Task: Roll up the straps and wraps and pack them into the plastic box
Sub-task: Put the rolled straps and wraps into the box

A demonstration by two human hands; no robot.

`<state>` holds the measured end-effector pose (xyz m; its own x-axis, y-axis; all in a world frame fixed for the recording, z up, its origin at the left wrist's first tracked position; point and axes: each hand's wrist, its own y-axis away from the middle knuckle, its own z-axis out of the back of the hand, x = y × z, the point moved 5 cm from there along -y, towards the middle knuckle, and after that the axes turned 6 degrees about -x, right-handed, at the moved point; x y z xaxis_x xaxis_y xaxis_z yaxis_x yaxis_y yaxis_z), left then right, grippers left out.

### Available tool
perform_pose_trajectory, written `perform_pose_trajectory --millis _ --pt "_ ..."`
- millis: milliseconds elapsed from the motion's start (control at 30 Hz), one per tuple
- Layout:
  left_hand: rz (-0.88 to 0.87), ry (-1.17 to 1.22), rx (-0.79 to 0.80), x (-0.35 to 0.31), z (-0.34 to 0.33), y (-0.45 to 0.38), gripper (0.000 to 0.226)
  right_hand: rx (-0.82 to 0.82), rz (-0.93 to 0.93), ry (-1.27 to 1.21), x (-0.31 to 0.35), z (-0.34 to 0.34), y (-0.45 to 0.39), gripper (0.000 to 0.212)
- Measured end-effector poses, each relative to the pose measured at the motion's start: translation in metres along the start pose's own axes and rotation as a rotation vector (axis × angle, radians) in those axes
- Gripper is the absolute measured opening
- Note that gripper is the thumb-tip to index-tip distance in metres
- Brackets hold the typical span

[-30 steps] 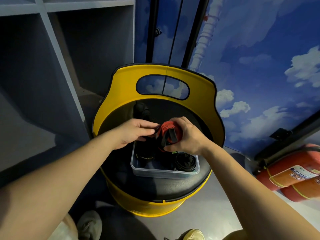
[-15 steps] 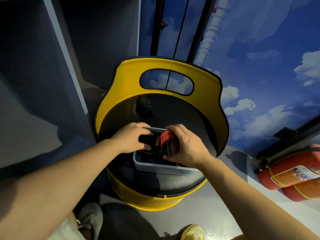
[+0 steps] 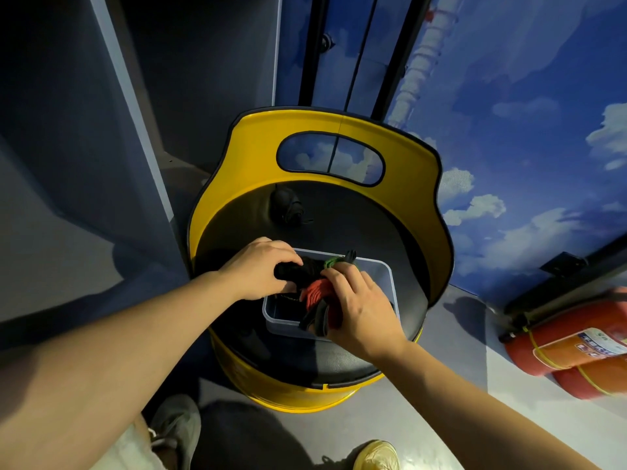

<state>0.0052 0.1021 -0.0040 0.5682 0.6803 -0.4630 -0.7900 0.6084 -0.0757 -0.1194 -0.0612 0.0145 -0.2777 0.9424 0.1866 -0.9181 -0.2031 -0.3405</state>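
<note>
**Packing the rolls into the box**

I am watching both hands working over the plastic box (image 3: 388,283), which is sitting on the black seat (image 3: 339,361) of a yellow barrel chair (image 3: 258,144). I think the packing step is going on: the rolls are being pushed down into the box.

The right hand (image 3: 363,310) is curling its fingers (image 3: 342,283) over a red roll (image 3: 314,293) with a black strap end (image 3: 317,320) hanging over the box's near wall. The left hand (image 3: 259,268) is pinching a black roll (image 3: 298,273) at the box's far left side, thumb and fingers closed on it. A bit of green strap (image 3: 332,262) is peeking out between the two hands.

My count: one box, one red roll, one black roll in hand, one green bit, and one more black roll (image 3: 288,206) lying alone on the seat, well apart from the box (there may be more deep in the box; I cannot tell).

Next, I think, the red roll needs seating so its loose end is tucked in. Then the lone black roll needs fetching.
</note>
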Motion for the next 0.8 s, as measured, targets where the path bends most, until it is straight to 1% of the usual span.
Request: perform_pose_trajectory --millis 167,300,400,600,800 --pt "-0.016 -0.012 0.002 0.002 -0.002 0.003 0.050 -0.025 0.008 -0.107 0.002 0.004 0.006 0.073" --pt "-0.007 -0.025 -0.005 0.000 -0.003 0.002 0.048 0.025 0.022 -0.158 -0.001 0.005 0.007 0.082" --pt "-0.002 -0.026 -0.003 -0.001 -0.003 0.003 0.047 0.027 0.034 -0.183 -0.004 0.006 0.006 0.081" --pt "0.003 -0.016 -0.014 0.000 -0.002 0.002 0.047 0.116 0.077 -0.201 -0.008 -0.001 -0.001 0.083" --pt "0.014 0.010 -0.021 0.001 -0.003 0.002 0.046 0.201 0.069 -0.176 -0.014 -0.006 -0.007 0.084"
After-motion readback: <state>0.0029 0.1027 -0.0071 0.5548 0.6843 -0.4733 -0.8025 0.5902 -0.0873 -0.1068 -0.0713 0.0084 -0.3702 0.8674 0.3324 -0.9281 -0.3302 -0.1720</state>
